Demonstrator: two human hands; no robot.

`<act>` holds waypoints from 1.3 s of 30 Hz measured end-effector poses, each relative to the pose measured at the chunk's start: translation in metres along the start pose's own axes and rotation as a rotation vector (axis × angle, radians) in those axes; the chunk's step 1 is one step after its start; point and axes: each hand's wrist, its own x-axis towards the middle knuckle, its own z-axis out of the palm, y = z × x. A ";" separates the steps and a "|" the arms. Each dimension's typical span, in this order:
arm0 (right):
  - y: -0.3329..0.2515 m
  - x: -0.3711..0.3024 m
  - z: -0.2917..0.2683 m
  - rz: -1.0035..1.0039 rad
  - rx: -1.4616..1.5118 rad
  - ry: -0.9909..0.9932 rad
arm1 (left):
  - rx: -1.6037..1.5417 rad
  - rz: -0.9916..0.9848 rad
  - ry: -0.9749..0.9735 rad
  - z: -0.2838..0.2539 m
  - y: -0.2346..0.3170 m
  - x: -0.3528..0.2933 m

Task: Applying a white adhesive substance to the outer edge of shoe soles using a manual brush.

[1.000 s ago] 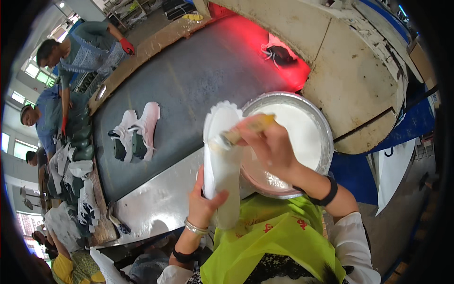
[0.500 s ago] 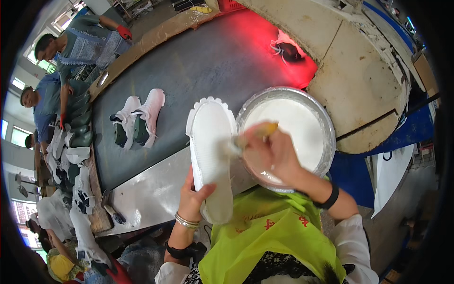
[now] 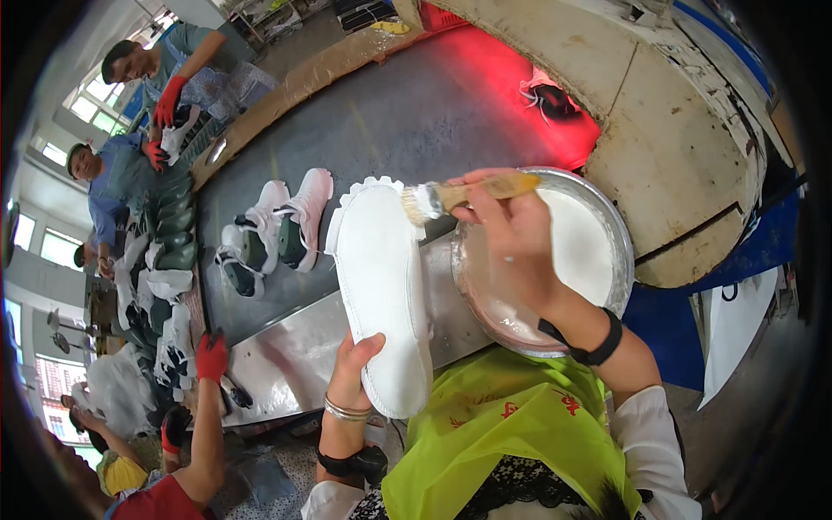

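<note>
My left hand [image 3: 354, 368] grips a white shoe upper [image 3: 381, 303] near its heel end. Its flat, stitched bottom faces up and its frilled toe edge points away from me. In my right hand [image 3: 518, 238] is a paintbrush [image 3: 468, 194] with a wooden handle, its bristles coated white. The bristles meet the upper's right edge near the toe. Just below my right hand stands a round metal bowl [image 3: 626, 260] of white liquid [image 3: 582, 238], partly covered by my hand and forearm.
White shoes [image 3: 303, 221] stand on the dark conveyor belt [image 3: 390, 113], left of the upper; another shoe [image 3: 551, 102] sits under red light. A beige machine cover [image 3: 676, 130] is at right. A co-worker's red-gloved hand [image 3: 211, 355] reaches in at left, beside piled shoe parts [image 3: 173, 342].
The brush has moved from the upper's middle right edge toward the toe. The heel area, greyish before, is now white. A co-worker's gloved hand and another shoe have appeared at left.
</note>
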 end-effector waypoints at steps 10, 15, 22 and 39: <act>-0.034 -0.024 -0.071 0.173 -0.201 0.074 | 0.294 -0.079 -0.053 0.028 0.080 0.186; -0.044 -0.035 -0.110 0.177 -0.244 0.252 | 0.421 -0.131 0.032 0.111 0.092 0.390; -0.055 -0.038 -0.168 0.202 -0.445 0.640 | 0.599 -0.024 -0.190 0.251 -0.036 0.527; -0.044 -0.055 -0.203 0.187 -0.469 0.132 | 1.851 0.366 0.545 0.031 0.123 0.307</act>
